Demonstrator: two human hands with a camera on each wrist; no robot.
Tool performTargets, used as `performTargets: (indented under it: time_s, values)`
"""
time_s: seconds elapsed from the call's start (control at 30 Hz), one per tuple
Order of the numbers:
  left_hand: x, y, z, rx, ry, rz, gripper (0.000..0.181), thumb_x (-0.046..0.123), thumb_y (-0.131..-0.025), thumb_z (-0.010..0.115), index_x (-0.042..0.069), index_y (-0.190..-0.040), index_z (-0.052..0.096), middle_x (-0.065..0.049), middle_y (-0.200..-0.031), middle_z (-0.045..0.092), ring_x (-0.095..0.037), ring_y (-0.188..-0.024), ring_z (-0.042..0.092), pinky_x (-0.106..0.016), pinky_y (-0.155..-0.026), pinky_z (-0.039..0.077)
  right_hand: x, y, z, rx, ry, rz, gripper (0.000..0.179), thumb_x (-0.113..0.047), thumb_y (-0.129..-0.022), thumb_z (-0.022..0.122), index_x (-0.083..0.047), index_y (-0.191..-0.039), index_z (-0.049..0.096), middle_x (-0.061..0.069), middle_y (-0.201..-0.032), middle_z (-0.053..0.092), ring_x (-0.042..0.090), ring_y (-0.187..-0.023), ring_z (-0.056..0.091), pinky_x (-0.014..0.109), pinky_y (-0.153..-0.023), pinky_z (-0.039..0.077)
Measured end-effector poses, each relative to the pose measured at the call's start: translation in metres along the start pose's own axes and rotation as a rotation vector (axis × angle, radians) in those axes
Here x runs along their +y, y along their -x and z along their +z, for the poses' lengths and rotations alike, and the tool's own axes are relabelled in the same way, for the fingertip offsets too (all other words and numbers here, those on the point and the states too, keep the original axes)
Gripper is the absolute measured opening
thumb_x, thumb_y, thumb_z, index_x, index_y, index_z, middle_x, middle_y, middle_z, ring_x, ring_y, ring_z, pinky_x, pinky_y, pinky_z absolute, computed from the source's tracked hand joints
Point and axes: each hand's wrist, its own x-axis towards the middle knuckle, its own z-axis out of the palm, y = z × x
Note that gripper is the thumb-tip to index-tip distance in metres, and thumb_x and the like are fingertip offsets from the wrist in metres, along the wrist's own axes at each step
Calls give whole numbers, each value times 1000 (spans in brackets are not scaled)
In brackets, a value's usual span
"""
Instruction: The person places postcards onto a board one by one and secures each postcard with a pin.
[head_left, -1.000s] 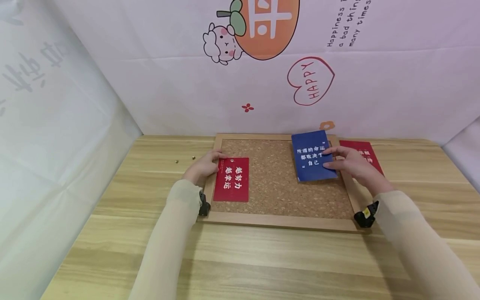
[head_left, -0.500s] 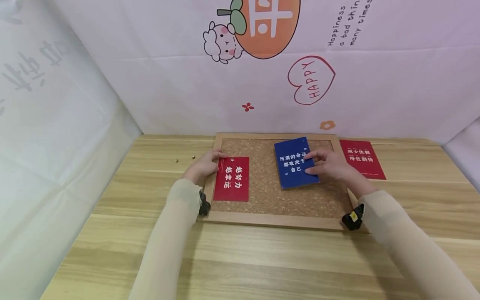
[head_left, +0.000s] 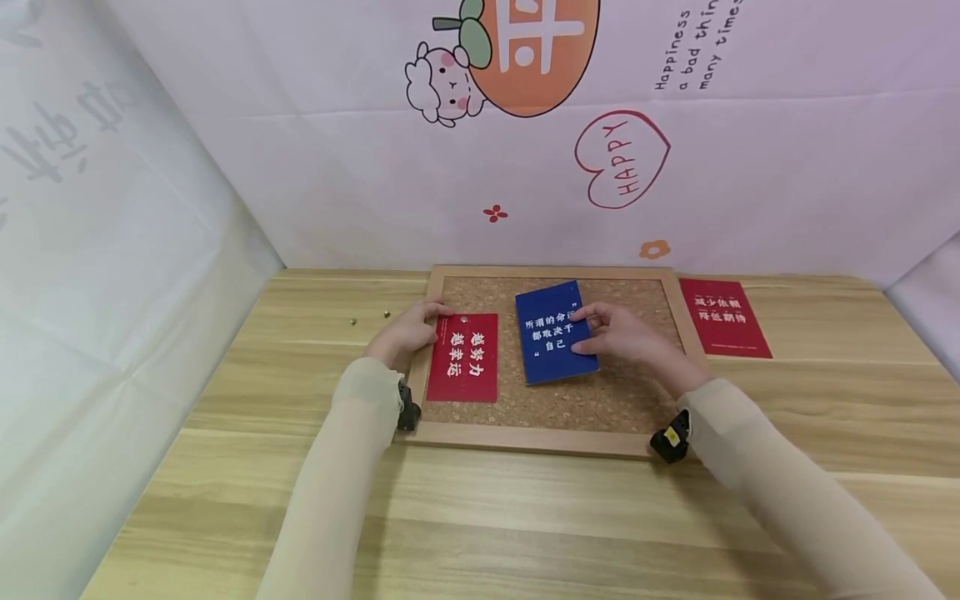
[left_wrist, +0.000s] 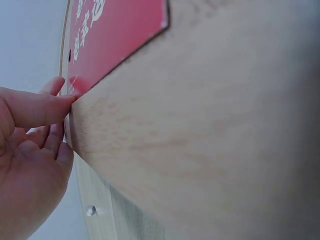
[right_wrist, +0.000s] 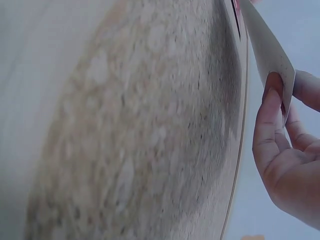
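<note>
My right hand (head_left: 626,335) pinches a blue card (head_left: 546,346) with white lettering by its right edge, holding it above the middle of a wood-framed corkboard (head_left: 637,408). The right wrist view shows the card's pale back (right_wrist: 272,60) between thumb and fingers, raised off the cork. At the corkboard's left side, my left hand (head_left: 408,331) grips the wooden frame. Its digits reach the corner of a red card (head_left: 465,367), which lies on the cork with a thumbtack (head_left: 464,319) near its top edge. The left wrist view shows fingers curled at the frame's outer edge.
Another red card (head_left: 726,321) lies on the wooden table (head_left: 525,517), right of the corkboard. Two small metal thumbtacks (head_left: 387,315) sit on the table left of the board. A white printed cloth (head_left: 360,183) stands right behind the board.
My right hand has carried the blue card leftward over the corkboard, from its right side to near the middle, uncovering the red card at right. My left hand has stayed in place.
</note>
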Motion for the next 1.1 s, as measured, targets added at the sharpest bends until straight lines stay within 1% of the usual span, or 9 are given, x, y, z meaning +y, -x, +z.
performTargets:
  time_s: [0.17,0.3,0.4,0.53,0.63,0.83,0.97,1.1]
  values:
    - [1,0,0,-1,4,0,60,-15,-81,41,1,-139,46,-9,-161,16,-32,-150,6,-47,-122,14,-3,-2,5,9,1,-5,50,-9,-86,68,0,-131,49,16,-109,53,23,-95,51,24,-71,43]
    - [1,0,0,0,3,-3,60,-15,-82,40,1,-139,46,-9,-161,16,-32,-150,6,-47,-122,14,-5,-3,7,11,3,20,49,-9,-86,68,-1,-131,50,10,-101,45,23,-93,43,26,-69,37]
    - [1,0,0,-1,6,-5,59,-14,-83,40,1,-139,46,-9,-161,16,-32,-150,6,-47,-122,14,-5,-3,8,10,-5,19,49,-8,-86,68,0,-131,50,7,-95,37,22,-89,38,27,-67,33]
    - [1,-1,0,0,-30,11,59,-14,-82,42,1,-139,46,-10,-161,16,-33,-150,7,-47,-122,14,-2,-5,9,0,-22,12,49,-6,-86,68,2,-130,50,6,-90,34,21,-84,36,26,-64,33]
    - [1,-1,0,-2,-50,9,57,-13,-84,42,1,-139,46,-10,-161,16,-33,-150,7,-48,-122,14,1,-7,9,-12,-29,24,49,-5,-86,68,2,-131,49,6,-90,34,20,-83,37,25,-63,36]
    - [1,0,0,-5,-31,0,57,-13,-85,41,1,-140,45,-11,-161,16,-33,-150,6,-48,-122,15,2,-8,11,-34,-29,45,51,-5,-86,68,3,-132,48,6,-88,34,18,-80,41,23,-64,43]
    - [1,0,0,-6,-27,4,57,-13,-84,41,0,-140,44,-12,-160,16,-34,-150,7,-48,-122,14,4,-8,12,-41,-13,42,51,-6,-85,69,4,-131,48,4,-83,35,16,-72,40,23,-59,41]
    - [1,1,0,-6,-26,6,58,-13,-84,41,0,-140,45,-12,-160,16,-34,-150,7,-48,-122,14,5,-8,13,-46,4,41,50,-6,-84,70,6,-129,50,3,-79,37,15,-69,40,24,-57,39]
